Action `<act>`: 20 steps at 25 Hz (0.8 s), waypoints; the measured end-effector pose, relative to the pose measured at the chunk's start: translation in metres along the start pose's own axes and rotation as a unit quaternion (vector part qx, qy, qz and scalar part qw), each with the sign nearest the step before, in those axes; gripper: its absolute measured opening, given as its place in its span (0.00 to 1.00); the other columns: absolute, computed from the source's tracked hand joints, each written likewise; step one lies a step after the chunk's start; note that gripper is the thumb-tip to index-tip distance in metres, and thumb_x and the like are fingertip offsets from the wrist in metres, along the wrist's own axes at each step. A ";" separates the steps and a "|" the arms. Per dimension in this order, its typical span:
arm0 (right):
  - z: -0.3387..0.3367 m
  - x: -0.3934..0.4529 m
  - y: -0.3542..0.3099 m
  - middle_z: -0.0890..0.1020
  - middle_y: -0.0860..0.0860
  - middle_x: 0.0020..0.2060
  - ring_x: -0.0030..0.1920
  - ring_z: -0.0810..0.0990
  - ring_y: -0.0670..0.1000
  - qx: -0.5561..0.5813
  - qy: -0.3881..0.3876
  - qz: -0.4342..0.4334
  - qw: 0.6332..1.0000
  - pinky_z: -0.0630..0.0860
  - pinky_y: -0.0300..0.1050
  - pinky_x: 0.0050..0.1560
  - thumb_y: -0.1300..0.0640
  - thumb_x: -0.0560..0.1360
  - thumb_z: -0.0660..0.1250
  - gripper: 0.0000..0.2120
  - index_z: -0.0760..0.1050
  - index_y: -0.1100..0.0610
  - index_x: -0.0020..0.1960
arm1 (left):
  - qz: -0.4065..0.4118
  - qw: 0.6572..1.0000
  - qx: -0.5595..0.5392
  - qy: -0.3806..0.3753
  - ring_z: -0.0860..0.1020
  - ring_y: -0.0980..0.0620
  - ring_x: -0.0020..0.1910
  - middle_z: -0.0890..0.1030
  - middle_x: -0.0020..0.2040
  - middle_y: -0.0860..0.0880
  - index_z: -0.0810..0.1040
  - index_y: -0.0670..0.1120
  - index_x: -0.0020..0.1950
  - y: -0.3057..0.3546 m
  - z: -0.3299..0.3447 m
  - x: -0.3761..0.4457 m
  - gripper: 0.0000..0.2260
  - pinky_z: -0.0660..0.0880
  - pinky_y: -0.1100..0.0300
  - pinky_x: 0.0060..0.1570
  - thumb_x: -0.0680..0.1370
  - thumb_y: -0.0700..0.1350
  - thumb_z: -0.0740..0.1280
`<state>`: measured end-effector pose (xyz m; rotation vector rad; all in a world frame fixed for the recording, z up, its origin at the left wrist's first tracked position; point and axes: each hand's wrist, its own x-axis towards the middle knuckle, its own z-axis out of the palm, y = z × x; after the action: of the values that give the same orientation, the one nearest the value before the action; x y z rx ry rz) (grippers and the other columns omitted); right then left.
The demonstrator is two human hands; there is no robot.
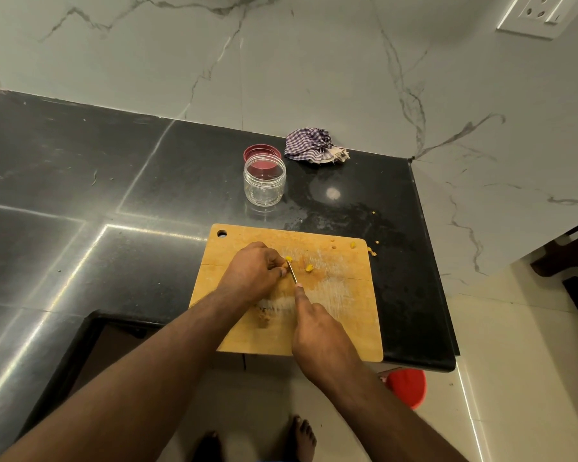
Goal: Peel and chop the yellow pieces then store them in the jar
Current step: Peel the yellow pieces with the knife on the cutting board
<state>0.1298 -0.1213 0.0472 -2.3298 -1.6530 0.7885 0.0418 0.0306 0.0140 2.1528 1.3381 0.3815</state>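
At board centre: right hand (317, 331), grip closed around the handle of a small knife (292, 272), forefinger laid along its back, blade pointing far and resting on the cutting board (341, 315). Left hand (252, 271), just left of the blade, fingertips pinching a yellow piece (289, 259) against the board at the blade's tip. One cut yellow chunk (309, 268) just right of the knife; a pale smear of scrapings (264, 315) near the left forearm, probably peel. Small yellow bits (352, 244) at the board's far right corner, and stray crumbs (373, 252) off the board on the dark worktop (114, 161). Jar (264, 183), clear, open, empty, standing beyond the board's far edge; its red lid (262, 153) just behind it. Checked cloth (314, 145) to the right of the lid. Status, as judged: chopping under way and only a little cut; nothing stored yet, so gathering pieces into the jar and closing it remain.
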 end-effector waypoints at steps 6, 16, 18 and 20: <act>0.004 -0.017 0.003 0.72 0.53 0.63 0.54 0.75 0.52 0.012 0.004 -0.008 1.000 0.73 0.46 0.53 0.58 0.82 0.52 0.31 0.42 0.48 0.80 | -0.005 1.000 0.001 0.000 0.74 0.56 0.47 0.77 0.49 0.54 0.84 0.50 0.57 -0.001 0.000 0.001 0.11 0.69 0.63 0.44 0.76 0.49 0.73; -0.017 -0.017 0.020 0.77 0.46 0.56 0.48 0.79 0.46 0.171 0.053 0.006 0.984 0.77 0.42 0.47 0.56 0.83 0.55 0.24 0.57 0.45 0.78 | 0.007 1.000 -0.002 0.002 0.75 0.56 0.51 0.79 0.54 0.52 0.82 0.49 0.62 -0.003 0.001 -0.003 0.13 0.70 0.63 0.48 0.77 0.48 0.71; -0.015 -0.012 0.013 0.76 0.50 0.60 0.52 0.76 0.47 0.122 0.050 -0.020 0.991 0.74 0.42 0.51 0.56 0.83 0.54 0.26 0.54 0.46 0.79 | 0.004 1.000 -0.003 0.001 0.75 0.56 0.49 0.79 0.53 0.52 0.83 0.49 0.60 -0.003 0.000 -0.002 0.13 0.69 0.63 0.46 0.77 0.48 0.72; -0.013 -0.007 0.008 0.76 0.50 0.58 0.53 0.75 0.48 0.093 0.046 -0.030 0.994 0.73 0.44 0.52 0.56 0.82 0.54 0.27 0.53 0.47 0.80 | 0.003 1.000 -0.004 0.003 0.75 0.56 0.48 0.80 0.52 0.52 0.83 0.49 0.59 -0.003 0.000 -0.002 0.12 0.69 0.63 0.46 0.76 0.47 0.72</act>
<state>0.1417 -0.1283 0.0567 -2.1469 -1.5327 0.7744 0.0389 0.0298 0.0125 2.1501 1.3315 0.3957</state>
